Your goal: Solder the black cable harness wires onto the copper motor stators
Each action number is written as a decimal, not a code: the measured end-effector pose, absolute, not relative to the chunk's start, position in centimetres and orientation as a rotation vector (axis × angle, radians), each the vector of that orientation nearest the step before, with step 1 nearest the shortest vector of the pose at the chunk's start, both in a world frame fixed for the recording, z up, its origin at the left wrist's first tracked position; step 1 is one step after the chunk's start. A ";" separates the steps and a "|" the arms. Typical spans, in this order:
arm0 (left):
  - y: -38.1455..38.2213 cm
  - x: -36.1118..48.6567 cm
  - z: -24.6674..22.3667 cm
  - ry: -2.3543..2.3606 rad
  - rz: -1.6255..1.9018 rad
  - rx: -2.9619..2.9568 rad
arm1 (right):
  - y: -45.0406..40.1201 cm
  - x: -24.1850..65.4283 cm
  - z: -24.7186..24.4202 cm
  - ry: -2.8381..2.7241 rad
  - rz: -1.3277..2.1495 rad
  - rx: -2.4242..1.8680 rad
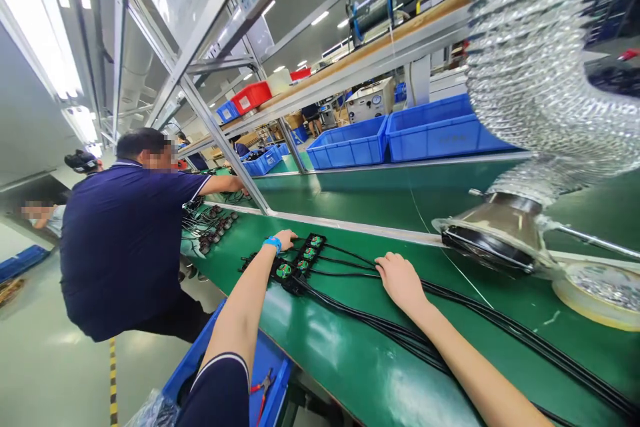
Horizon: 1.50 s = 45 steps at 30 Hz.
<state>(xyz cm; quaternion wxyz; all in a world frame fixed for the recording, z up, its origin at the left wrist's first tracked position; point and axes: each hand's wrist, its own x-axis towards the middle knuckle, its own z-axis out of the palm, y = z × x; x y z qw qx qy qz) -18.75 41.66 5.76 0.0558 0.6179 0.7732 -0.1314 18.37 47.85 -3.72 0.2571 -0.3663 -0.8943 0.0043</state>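
Navy sleeve (217,390), left hand (285,239) beside green boards (309,253), right hand (399,277) at black cables (480,307), either hand's grip unclear, green table (330,360) beneath.

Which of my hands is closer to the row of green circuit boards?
Left. Your left hand is just beside the green circuit boards; your right hand is farther off to the right, at the black cables.

no legible text, label (245,102) on red bin (260,93) blurred, marking (453,139) on blue bin (425,125) faint
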 end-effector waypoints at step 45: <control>36.5 -22.5 5.6 2.328 -0.431 1.888 | 50.3 13.5 -1.0 -2.617 0.214 -0.758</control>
